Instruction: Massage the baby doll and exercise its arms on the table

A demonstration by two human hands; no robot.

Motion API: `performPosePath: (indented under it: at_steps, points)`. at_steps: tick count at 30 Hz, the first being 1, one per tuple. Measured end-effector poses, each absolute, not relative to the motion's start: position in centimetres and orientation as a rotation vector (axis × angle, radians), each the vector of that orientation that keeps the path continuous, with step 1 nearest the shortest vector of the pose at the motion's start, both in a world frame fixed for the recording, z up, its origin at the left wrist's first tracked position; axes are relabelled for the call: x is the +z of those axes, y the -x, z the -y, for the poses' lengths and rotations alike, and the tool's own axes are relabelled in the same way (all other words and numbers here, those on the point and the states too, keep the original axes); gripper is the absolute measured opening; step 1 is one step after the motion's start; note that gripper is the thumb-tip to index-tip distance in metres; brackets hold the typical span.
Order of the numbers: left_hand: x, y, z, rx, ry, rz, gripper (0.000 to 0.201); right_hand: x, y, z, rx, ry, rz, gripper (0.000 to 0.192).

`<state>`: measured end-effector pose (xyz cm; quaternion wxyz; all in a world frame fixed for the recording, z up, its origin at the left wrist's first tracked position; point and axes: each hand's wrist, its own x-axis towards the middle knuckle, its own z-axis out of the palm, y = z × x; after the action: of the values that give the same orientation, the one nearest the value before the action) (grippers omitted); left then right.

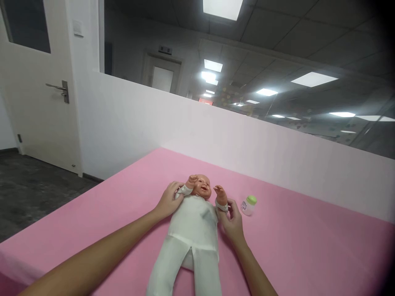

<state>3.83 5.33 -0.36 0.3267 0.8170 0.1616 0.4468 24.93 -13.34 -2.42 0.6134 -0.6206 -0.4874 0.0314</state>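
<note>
A baby doll (pixel 194 222) in a white top and trousers lies face up on the pink-covered table, its head toward the far side. Both of its forearms are raised beside the head. My left hand (pixel 168 200) is wrapped round the doll's sleeve on the left, near the shoulder, with the thumb on the near side. On the other side, my right hand (pixel 233 222) grips the sleeve just below the doll's wrist, thumb and fingers around it. Right of that hand stands a small clear jar (pixel 248 206) with a green lid and a printed label.
The pink table (pixel 296 242) meets a low white wall (pixel 216 131) at the back, with a large window (pixel 262 53) above it. To the left are a closed door (pixel 40 94) and dark floor (pixel 33 185) past the table's edge.
</note>
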Motion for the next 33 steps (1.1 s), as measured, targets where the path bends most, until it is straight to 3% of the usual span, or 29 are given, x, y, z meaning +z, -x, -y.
performPosePath:
  at_steps: [33]
  points:
    - [-0.29,-3.83,-5.36,1.203,-2.119,-0.394,0.035,-1.99,-25.16,13.32,-0.021,1.422,1.328,0.027]
